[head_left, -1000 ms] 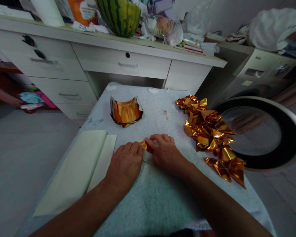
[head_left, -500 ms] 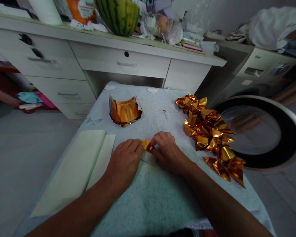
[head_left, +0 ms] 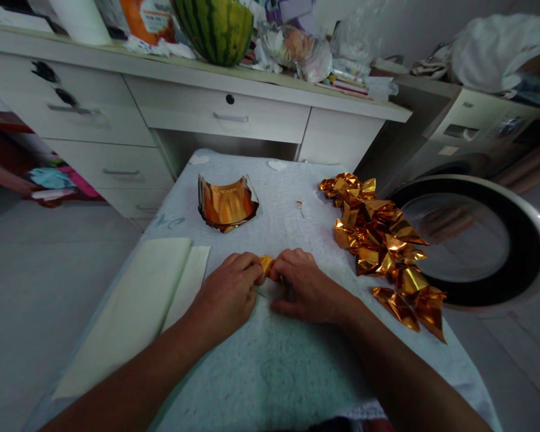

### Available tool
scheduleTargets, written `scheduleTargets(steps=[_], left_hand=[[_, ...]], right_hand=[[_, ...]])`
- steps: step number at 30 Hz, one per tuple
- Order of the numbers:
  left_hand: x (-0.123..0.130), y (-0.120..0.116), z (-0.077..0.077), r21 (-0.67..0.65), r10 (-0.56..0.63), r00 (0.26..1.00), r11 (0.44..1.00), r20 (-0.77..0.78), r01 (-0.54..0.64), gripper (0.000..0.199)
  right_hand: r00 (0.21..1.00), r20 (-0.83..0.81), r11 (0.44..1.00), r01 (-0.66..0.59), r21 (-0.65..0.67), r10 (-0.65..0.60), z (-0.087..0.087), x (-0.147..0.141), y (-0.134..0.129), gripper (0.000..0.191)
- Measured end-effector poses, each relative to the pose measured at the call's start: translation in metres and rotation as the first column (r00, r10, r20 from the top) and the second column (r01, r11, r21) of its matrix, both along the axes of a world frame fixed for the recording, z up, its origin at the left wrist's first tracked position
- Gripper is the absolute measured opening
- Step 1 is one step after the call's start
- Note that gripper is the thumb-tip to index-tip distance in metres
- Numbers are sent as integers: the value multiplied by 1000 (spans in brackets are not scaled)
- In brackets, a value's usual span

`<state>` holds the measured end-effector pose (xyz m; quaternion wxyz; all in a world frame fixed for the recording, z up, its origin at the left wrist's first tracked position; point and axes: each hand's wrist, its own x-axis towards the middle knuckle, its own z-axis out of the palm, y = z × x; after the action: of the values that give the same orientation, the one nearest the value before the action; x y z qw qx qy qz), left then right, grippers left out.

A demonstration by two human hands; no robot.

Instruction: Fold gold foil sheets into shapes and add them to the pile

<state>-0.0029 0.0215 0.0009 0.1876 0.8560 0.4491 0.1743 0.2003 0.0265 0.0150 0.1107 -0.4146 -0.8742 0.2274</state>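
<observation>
Between my two hands, low over the cloth-covered table (head_left: 279,360), is a small piece of gold foil paper (head_left: 266,264). My left hand (head_left: 234,288) is closed on its left end, fingers curled. On its right end the fingers of my right hand (head_left: 303,285) press down, with the thumb lower and a little apart. Most of the foil is hidden by the fingers, and a pale sheet (head_left: 270,289) shows just beneath it. Beyond my hands stands a curved stack of gold foil sheets (head_left: 228,204). To the right lies a heap of folded gold foil pieces (head_left: 378,225).
Folded cream paper (head_left: 130,300) lies left of my left arm. A tiny scrap (head_left: 300,207) rests near the table's middle. Behind are white drawers (head_left: 216,111) under a counter bearing a cut watermelon (head_left: 213,30). At right, a washing machine's round door (head_left: 472,240) hangs open beside the table.
My right hand has shifted slightly down, its fingers closing over more of the foil. My left fingers have curled in, so less gold shows between the hands.
</observation>
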Motion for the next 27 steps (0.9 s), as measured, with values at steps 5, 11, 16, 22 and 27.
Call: scheduleTargets(steps=[5, 11, 16, 22, 27], left_hand=[[-3, -1, 2, -47, -24, 999, 999, 46, 26, 17], [-5, 1, 1, -81, -23, 998, 996, 51, 27, 17], [-5, 3, 3, -98, 23, 998, 995, 58, -17, 26], [-4, 3, 8, -123, 62, 997, 991, 56, -54, 20], [-7, 5, 9, -127, -6, 1000, 992, -1, 6, 16]], right_hand=[[1000, 2, 1000, 15, 17, -15, 0, -1, 1, 23], [1000, -3, 1000, 6, 15, -6, 1, -2, -2, 31], [1000, 10, 999, 27, 43, -28, -2, -4, -2, 24], [999, 24, 999, 31, 44, -32, -1, -5, -1, 20], [999, 19, 998, 36, 46, -36, -2, -5, 0, 18]])
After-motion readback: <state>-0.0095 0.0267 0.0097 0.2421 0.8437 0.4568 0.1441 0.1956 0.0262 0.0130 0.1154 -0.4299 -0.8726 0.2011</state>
